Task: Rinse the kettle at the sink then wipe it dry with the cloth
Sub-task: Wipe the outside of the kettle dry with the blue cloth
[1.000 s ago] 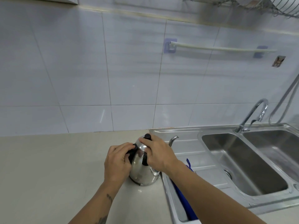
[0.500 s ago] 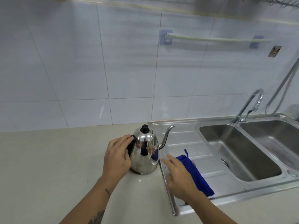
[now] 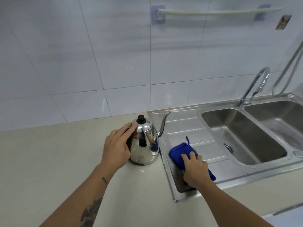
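Nearest to the camera, the right hand [image 3: 195, 167] lies on the blue cloth [image 3: 180, 152]. The palm presses down and the fingers are spread and slightly curled over the fabric; I cannot tell if they already pinch it or only rest on top. The cloth is folded into a long shape on the ribbed drainboard [image 3: 185, 126] of the sink [image 3: 232, 181]. Its long axis runs from the near right to the far left, and a small loop stands up at the far end, toward the kettle. It lies there probably because the drainboard is the wet zone and is near for the wiping step.

A little farther and to the left, the left hand [image 3: 117, 149] is wrapped around the handle side of the kettle [image 3: 144, 145]. The fingers are closed around the dark handle and the fingertips touch the shoulder near the lid, so it seems a firm hold that keeps the kettle from turning or sliding.

The kettle stands upright on the beige countertop [image 3: 49, 161], just beside the left edge of the sink and not in a basin. Its long axis is vertical, with the black lid knob [image 3: 141, 119] on top. The thin curved spout [image 3: 164, 124] points to the right and away, over the drainboard, toward the basins.

Farthest is the faucet [image 3: 255, 86], well apart from the kettle. No water is seen running. My judgement is that wiping is about to begin.
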`<state>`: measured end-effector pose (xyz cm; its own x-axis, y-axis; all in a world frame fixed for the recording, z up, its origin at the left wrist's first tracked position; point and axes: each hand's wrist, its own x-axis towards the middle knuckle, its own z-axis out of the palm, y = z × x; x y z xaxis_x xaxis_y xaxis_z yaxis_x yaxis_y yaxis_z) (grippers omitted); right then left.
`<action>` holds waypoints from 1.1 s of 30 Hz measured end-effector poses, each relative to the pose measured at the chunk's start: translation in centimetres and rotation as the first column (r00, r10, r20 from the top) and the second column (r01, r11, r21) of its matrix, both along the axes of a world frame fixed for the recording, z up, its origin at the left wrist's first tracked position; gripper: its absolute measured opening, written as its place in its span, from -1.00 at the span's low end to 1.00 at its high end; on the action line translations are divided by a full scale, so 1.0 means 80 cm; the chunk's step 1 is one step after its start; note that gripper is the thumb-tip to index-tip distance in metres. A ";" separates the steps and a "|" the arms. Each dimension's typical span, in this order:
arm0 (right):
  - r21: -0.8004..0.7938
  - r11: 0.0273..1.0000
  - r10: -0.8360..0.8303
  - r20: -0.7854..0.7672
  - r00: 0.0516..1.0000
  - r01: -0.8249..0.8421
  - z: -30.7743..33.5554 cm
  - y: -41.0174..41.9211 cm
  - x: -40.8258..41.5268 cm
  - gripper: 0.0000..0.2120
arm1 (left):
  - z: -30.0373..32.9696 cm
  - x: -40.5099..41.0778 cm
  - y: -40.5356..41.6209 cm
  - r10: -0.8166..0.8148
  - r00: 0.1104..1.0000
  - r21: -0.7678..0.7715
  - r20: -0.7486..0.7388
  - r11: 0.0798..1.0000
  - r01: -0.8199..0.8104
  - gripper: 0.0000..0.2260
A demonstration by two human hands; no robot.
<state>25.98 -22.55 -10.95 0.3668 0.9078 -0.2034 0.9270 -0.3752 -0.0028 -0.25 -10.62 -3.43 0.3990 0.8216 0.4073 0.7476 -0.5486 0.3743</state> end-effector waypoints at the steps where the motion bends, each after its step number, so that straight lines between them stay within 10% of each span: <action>1: 0.018 1.000 -0.001 -0.005 1.000 0.001 0.000 0.003 0.003 -0.44 | 0.000 -0.001 -0.001 -0.001 1.000 0.004 -0.001 1.000 0.001 -0.23; 6: 0.172 0.903 -0.248 -0.539 0.805 0.393 0.033 0.022 0.011 -0.57 | 0.004 -0.004 -0.009 -0.031 0.999 0.068 -0.031 0.997 0.033 -0.35; 11: 0.292 0.804 -0.031 -0.849 0.527 0.518 0.100 0.037 -0.044 -0.62 | 0.008 -0.004 -0.013 -0.118 0.992 0.084 -0.041 0.989 0.121 -0.35; 14: 0.421 0.780 0.159 -0.849 0.504 0.463 0.129 0.043 -0.099 -0.55 | 0.003 -0.005 -0.012 -0.204 0.979 0.044 0.025 0.978 0.203 -0.32; 22: 0.516 0.834 0.148 -0.547 0.824 0.193 0.081 0.048 -0.183 -0.20 | 0.007 -0.014 -0.001 -0.285 0.950 -0.106 0.129 0.948 0.299 -0.28; 33: 0.163 0.913 0.041 -0.949 0.313 0.373 0.003 0.106 -0.099 -0.15 | 0.006 -0.010 -0.011 -0.256 0.960 -0.130 0.116 0.954 0.271 -0.27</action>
